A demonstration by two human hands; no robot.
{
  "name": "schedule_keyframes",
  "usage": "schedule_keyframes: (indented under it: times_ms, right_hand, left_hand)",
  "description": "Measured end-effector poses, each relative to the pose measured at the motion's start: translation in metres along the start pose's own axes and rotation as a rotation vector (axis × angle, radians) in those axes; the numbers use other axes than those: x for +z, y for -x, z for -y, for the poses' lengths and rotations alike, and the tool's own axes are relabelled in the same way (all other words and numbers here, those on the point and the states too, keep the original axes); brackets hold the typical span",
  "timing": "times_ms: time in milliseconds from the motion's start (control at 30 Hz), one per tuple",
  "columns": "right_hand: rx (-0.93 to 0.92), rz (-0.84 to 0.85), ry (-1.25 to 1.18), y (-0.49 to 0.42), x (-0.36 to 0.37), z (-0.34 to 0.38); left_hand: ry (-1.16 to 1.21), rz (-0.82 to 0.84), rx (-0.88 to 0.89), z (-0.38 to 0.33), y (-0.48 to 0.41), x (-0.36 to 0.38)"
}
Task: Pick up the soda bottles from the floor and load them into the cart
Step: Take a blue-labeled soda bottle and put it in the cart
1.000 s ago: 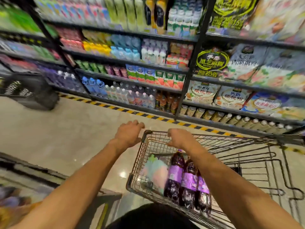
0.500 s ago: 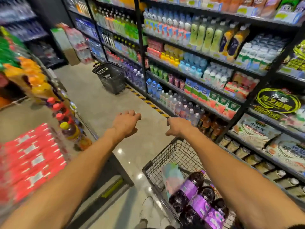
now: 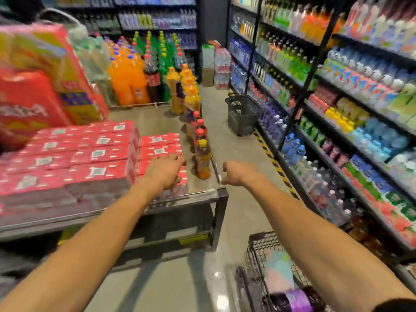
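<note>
A dark soda bottle (image 3: 295, 299) with a purple label lies in the wire cart (image 3: 252, 264) at the lower right, partly cut off. Both hands reach forward empty: the left hand (image 3: 164, 171) has loose fingers over red packs (image 3: 94, 158) on the table (image 3: 198, 194), and the right hand (image 3: 236, 172) is half curled over the open aisle. A black basket (image 3: 243, 113) stands ahead.

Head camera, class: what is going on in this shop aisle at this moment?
A person stands in a drinks aisle with both arms stretched forward and nothing in either hand. The left hand hovers over red packs on a low display platform; the right hand is beside a yellow-capped bottle at its edge. The wire cart, bottom right, holds at least one dark purple-labelled soda bottle. A black basket sits on the floor further along.
</note>
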State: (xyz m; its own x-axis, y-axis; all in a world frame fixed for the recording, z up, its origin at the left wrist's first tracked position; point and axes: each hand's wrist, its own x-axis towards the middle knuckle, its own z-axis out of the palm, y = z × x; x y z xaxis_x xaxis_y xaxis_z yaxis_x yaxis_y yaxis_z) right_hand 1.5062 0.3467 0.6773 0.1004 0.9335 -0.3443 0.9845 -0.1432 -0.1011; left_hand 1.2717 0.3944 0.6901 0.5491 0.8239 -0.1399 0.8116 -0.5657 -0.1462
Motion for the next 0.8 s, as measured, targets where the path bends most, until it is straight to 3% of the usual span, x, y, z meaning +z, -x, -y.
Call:
schedule_keyframes:
  times_ms: [400,800]
  right_hand:
    - [-0.444,-0.015,0.172,-0.029,0.006,0.274]
    - [-0.958,0.016,0.298,-0.033,0.031,0.526]
  left_hand:
    - [0.077,0.034,-0.386,0.196,0.144,0.037]
    - [0.036,0.063,-0.902,0.331,0.322,0.086]
